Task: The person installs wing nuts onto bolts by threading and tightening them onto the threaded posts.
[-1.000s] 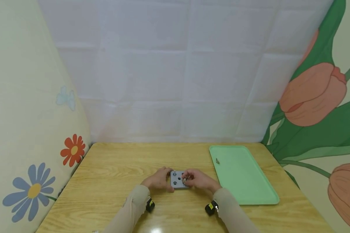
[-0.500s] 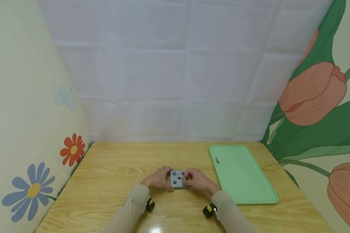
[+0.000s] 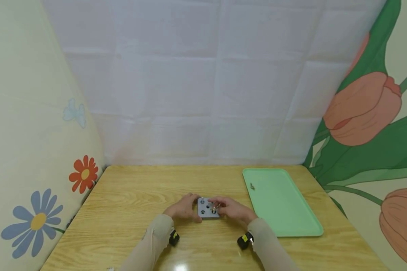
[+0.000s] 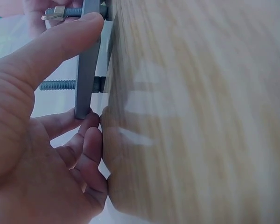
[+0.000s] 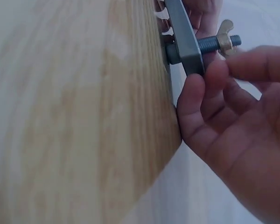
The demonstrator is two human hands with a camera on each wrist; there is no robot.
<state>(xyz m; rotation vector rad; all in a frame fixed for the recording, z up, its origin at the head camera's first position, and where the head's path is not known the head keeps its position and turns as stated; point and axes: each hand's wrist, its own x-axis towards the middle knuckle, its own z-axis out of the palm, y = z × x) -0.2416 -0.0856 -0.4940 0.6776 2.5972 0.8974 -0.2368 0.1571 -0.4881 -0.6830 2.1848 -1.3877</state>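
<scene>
A grey metal plate (image 3: pixel 208 213) with several holes lies at the middle of the table, held along its left side by my left hand (image 3: pixel 184 209). In the left wrist view, the thumb (image 4: pixel 60 44) presses the near edge and fingertips touch the far end. A bare threaded bolt (image 4: pixel 58 85) stands through the plate. A second bolt (image 5: pixel 208 44) carries a brass-coloured wing nut (image 5: pixel 225 39) near its tip. My right hand (image 3: pixel 234 209) has thumb and index finger around this wing nut, while its other fingertips touch the plate's edge in the right wrist view.
A light green tray (image 3: pixel 281 203) lies to the right of the hands. Near its left rim is a small metal piece (image 3: pixel 252 186), too small to identify. Another small object (image 3: pixel 110 268) shows at the bottom left. A white cloth (image 3: pixel 203 94) hangs behind the wooden table (image 3: pixel 139 184).
My right fingers have shifted about the wing nut, leaving it and the bolt more visible than half a second ago. The left hand and the plate stay in place.
</scene>
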